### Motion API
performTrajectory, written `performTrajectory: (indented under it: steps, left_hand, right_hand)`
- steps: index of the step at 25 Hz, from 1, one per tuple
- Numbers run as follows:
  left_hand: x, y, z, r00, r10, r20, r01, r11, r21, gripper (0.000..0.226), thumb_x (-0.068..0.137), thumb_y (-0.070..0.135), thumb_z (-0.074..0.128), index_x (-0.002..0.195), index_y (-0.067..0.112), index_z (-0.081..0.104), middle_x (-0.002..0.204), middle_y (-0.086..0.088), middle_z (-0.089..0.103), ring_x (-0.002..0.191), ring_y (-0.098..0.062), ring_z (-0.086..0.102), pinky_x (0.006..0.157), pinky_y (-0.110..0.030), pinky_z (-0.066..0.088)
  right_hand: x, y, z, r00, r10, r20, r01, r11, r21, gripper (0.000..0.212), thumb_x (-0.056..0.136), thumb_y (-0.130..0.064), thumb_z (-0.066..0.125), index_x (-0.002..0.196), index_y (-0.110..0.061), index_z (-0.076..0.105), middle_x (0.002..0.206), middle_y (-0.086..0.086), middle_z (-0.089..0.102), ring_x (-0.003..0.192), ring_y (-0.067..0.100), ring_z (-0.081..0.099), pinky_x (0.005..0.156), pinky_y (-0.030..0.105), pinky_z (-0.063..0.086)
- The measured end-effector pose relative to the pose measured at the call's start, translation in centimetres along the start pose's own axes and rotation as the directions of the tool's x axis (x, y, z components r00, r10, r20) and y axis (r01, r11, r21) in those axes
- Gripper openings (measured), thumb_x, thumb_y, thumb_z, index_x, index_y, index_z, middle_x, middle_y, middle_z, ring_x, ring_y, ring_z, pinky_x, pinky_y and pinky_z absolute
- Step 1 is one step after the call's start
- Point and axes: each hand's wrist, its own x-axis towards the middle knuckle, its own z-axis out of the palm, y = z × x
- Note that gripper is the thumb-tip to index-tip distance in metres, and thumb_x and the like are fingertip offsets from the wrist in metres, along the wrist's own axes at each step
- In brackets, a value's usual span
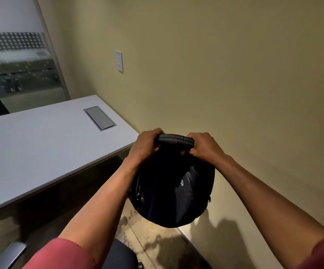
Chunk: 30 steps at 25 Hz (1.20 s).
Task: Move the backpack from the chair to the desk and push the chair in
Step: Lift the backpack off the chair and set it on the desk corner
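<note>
Black backpack (173, 189) hangs in the air beside the counter (46, 144) corner, above the chair (118, 255). Fingers of left hand (147, 146) and right hand (202, 145) curl around its top handle (175, 139). Best lifted clear of the edge before swinging left.

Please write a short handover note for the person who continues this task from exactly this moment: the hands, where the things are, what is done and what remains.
Left hand: shut on the left end of the backpack's top handle.
Right hand: shut on the right end of the same handle.
Backpack: off the chair, hanging in the air from the handle, beyond the right end of the desk and near the wall.
Chair: only its seat and one armrest show, at the bottom of the view; not pushed in.
Done: backpack lifted.
Left: swing it left, set it on the desk, then push the chair in.
</note>
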Motion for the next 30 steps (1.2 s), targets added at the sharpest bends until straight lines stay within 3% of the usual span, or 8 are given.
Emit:
performTrajectory:
  steps: [11, 17, 22, 25, 27, 30]
  left_hand:
    - [4.9, -5.1, 0.4, 0.983, -0.171, -0.06, 0.174, 0.983, 0.058, 0.026, 0.078, 0.008, 0.056, 0.1, 0.021, 0.061, 0.09, -0.005, 0.07, 0.083, -0.023, 0.062, 0.073, -0.038, 0.05]
    - [8.3, -7.6, 0.0, 0.956, -0.259, -0.136, 0.269, 0.961, 0.062, 0.027, 0.078, 0.011, 0.055, 0.099, 0.027, 0.06, 0.09, 0.0, 0.069, 0.082, -0.02, 0.062, 0.075, -0.042, 0.053]
    - [10.3, -9.7, -1.5, 0.921, -0.332, -0.203, 0.342, 0.94, 0.017, 0.024, 0.082, 0.011, 0.057, 0.1, 0.026, 0.062, 0.089, 0.0, 0.07, 0.08, -0.017, 0.064, 0.077, -0.042, 0.056]
    - [11.0, -11.5, -3.3, 0.907, -0.359, -0.219, 0.355, 0.933, -0.06, 0.023, 0.079, 0.021, 0.066, 0.101, 0.029, 0.066, 0.09, 0.007, 0.071, 0.082, -0.007, 0.064, 0.079, -0.037, 0.058]
    - [11.3, -13.3, -4.7, 0.923, -0.363, -0.13, 0.347, 0.929, -0.13, 0.039, 0.074, 0.043, 0.076, 0.111, 0.034, 0.067, 0.1, 0.013, 0.071, 0.091, 0.001, 0.064, 0.081, -0.027, 0.055]
    - [11.9, -16.4, -6.3, 0.919, -0.394, 0.015, 0.389, 0.901, -0.192, 0.072, 0.065, 0.06, 0.079, 0.131, 0.04, 0.057, 0.122, 0.014, 0.065, 0.107, -0.003, 0.061, 0.09, -0.021, 0.047]
  right_hand:
    - [11.0, 0.8, 2.6, 0.981, -0.156, 0.116, 0.155, 0.988, 0.019, 0.033, 0.066, -0.039, 0.085, 0.091, -0.025, 0.067, 0.083, -0.001, 0.069, 0.079, 0.023, 0.064, 0.07, 0.039, 0.054]
    - [17.8, 0.6, 3.2, 0.953, -0.266, 0.148, 0.261, 0.964, 0.051, 0.03, 0.067, -0.036, 0.085, 0.087, -0.025, 0.065, 0.081, -0.002, 0.068, 0.076, 0.021, 0.062, 0.063, 0.033, 0.048]
    - [23.0, -1.2, 3.8, 0.925, -0.36, 0.123, 0.356, 0.933, 0.053, 0.018, 0.073, -0.017, 0.071, 0.087, -0.027, 0.066, 0.076, -0.004, 0.064, 0.075, 0.025, 0.064, 0.059, 0.03, 0.044]
    - [26.4, -3.0, 3.8, 0.899, -0.423, 0.11, 0.419, 0.906, 0.056, 0.027, 0.071, -0.007, 0.061, 0.086, -0.029, 0.066, 0.077, -0.002, 0.066, 0.074, 0.025, 0.063, 0.062, 0.034, 0.05]
    - [28.5, -4.2, 3.9, 0.88, -0.463, 0.109, 0.459, 0.886, 0.06, 0.027, 0.07, -0.006, 0.061, 0.084, -0.029, 0.066, 0.079, 0.0, 0.068, 0.074, 0.025, 0.064, 0.064, 0.037, 0.053]
    - [31.8, -6.2, 4.3, 0.862, -0.493, 0.121, 0.487, 0.87, 0.075, 0.026, 0.069, -0.006, 0.062, 0.077, -0.03, 0.063, 0.076, 0.001, 0.068, 0.073, 0.024, 0.064, 0.064, 0.036, 0.051]
